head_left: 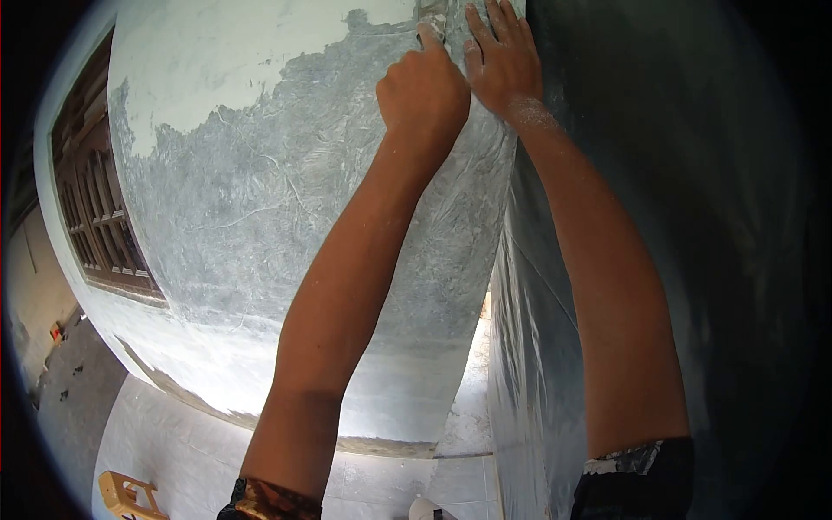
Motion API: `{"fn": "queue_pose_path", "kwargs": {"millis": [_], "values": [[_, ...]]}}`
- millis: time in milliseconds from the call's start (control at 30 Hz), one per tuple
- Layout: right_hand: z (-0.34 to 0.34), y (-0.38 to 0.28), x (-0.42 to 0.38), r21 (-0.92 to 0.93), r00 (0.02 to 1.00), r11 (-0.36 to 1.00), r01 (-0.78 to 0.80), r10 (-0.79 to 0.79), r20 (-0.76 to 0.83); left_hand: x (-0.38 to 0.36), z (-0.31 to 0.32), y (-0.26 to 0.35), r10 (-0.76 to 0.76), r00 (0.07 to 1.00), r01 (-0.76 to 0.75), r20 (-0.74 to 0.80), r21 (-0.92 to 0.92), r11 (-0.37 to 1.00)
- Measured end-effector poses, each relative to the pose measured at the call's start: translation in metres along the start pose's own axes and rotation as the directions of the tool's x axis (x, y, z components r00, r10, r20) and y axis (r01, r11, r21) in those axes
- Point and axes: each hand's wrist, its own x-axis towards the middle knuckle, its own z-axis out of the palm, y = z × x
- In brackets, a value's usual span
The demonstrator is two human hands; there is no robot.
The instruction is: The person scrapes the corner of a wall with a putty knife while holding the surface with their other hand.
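Note:
My left hand [425, 97] is raised high against the wall, its fingers curled and the index finger pointing up. It grips what looks like a flat scraper [432, 12], mostly hidden by the hand and the top of the view. Just to its right, my right hand [504, 65] lies flat on the wall near its vertical edge, fingers stretched upward and dusted with white powder. Pale paint covers the upper part of the wall [260, 199]; below a ragged border, its surface is rough, streaky grey.
A dark wooden shuttered window [100, 195] is set in the wall at left. Clear plastic sheeting [529, 347] hangs along the wall's right edge. Below, a yellow plastic stool [130, 494] stands on the pale floor [182, 438]. The right side is dark.

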Motion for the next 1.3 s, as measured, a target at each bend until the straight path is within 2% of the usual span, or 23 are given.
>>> {"fn": "queue_pose_path", "kwargs": {"millis": [167, 200, 267, 367, 567, 667, 900, 967, 1000, 1067, 1100, 1167, 1233, 1300], "values": [[0.002, -0.001, 0.000, 0.003, 1.000, 1.000, -0.008, 0.008, 0.003, -0.023, -0.007, -0.007, -0.047, 0.990, 0.043, 0.133, 0.032, 0.999], [0.001, 0.000, 0.001, 0.010, 1.000, 1.000, -0.016, 0.016, 0.007, -0.019, -0.005, -0.006, -0.045, 0.990, 0.041, 0.133, 0.030, 0.999], [-0.001, -0.002, 0.000, 0.011, 1.000, 1.000, -0.018, 0.018, 0.009, -0.006, -0.002, -0.007, 0.020, 0.999, -0.019, 0.031, -0.011, 1.000], [-0.002, -0.002, 0.001, 0.015, 1.000, 1.000, -0.011, 0.011, -0.001, 0.004, -0.001, -0.001, 0.020, 1.000, -0.020, -0.014, 0.001, 1.000], [-0.001, -0.003, 0.001, 0.009, 1.000, 1.000, -0.015, 0.015, 0.011, -0.015, -0.011, -0.004, -0.039, 0.992, 0.042, 0.116, -0.023, 0.999], [-0.001, -0.002, 0.000, 0.028, 1.000, 1.000, -0.013, 0.013, 0.004, -0.002, -0.010, -0.002, -0.004, 0.998, 0.005, 0.059, -0.027, 1.000], [-0.004, -0.003, 0.000, 0.023, 1.000, 1.000, -0.007, 0.007, 0.002, -0.009, -0.015, 0.001, 0.008, 0.997, -0.008, 0.075, 0.000, 1.000], [-0.001, -0.003, 0.000, 0.016, 1.000, 1.000, -0.007, 0.007, 0.002, -0.019, -0.018, 0.005, -0.055, 0.980, 0.037, 0.193, 0.100, 0.994], [-0.001, -0.002, 0.000, 0.002, 1.000, 1.000, -0.003, 0.003, 0.004, -0.017, -0.016, 0.005, -0.053, 0.980, 0.035, 0.192, 0.098, 0.995], [-0.002, 0.000, 0.001, 0.014, 1.000, 1.000, -0.001, 0.001, -0.008, -0.006, -0.011, 0.006, -0.007, 0.998, 0.004, 0.067, 0.052, 0.999], [-0.001, -0.001, 0.000, 0.033, 1.000, 0.999, 0.002, -0.001, -0.016, -0.001, -0.008, 0.006, -0.008, 0.998, 0.005, 0.068, 0.051, 0.999], [-0.003, -0.001, -0.001, 0.070, 1.000, 0.998, -0.001, 0.002, -0.012, 0.009, -0.009, 0.010, -0.001, 1.000, 0.002, 0.009, -0.043, 0.999], [-0.002, 0.000, 0.000, 0.107, 1.000, 0.994, -0.010, 0.011, -0.014, 0.002, -0.012, 0.011, -0.025, 0.999, 0.026, 0.022, -0.048, 0.999], [-0.001, 0.002, -0.002, 0.033, 1.000, 0.999, 0.023, -0.023, -0.016, -0.012, -0.014, 0.012, -0.052, 0.998, 0.055, 0.044, -0.055, 0.997]]}}
